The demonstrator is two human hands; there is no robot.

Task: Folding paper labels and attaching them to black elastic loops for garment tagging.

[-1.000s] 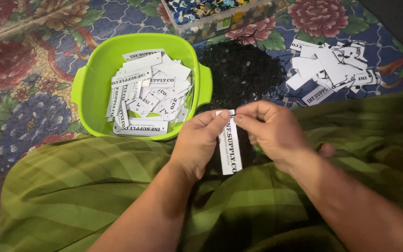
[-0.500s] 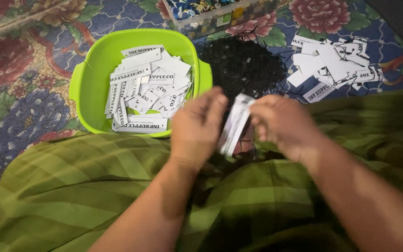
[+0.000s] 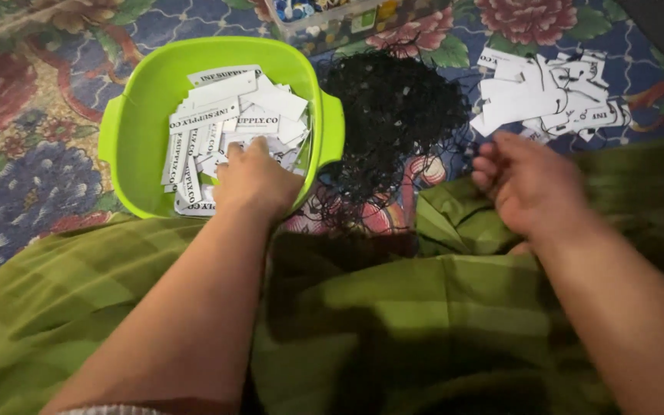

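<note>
Clear box (image 3: 347, 23) cut off at top, R hand's (image 3: 528, 184) fingertips blurred (curled)

2 bare hands: the left hand (image 3: 253, 178) and the right hand (image 3: 528, 184); 1 lime-green tub (image 3: 138, 123) with a heap of white paper tags (image 3: 228, 123) too many and overlapped to count; 1 tangle of black strings (image 3: 393, 115); 1 second pile of white tags (image 3: 547, 92), also uncountable; 1 clear box (image 3: 347, 19) at the top edge

A bright lime-green plastic tub (image 3: 136, 123) holds white paper tags printed with black lettering (image 3: 228, 123); more white paper tags (image 3: 543, 96) lie beside a tangled heap of black thread (image 3: 393, 115). The floor covering (image 3: 24, 154) shows red, pink and blue flowers on dark blue, and the lap cloth (image 3: 424, 323) is green with darker plaid stripes.
</note>
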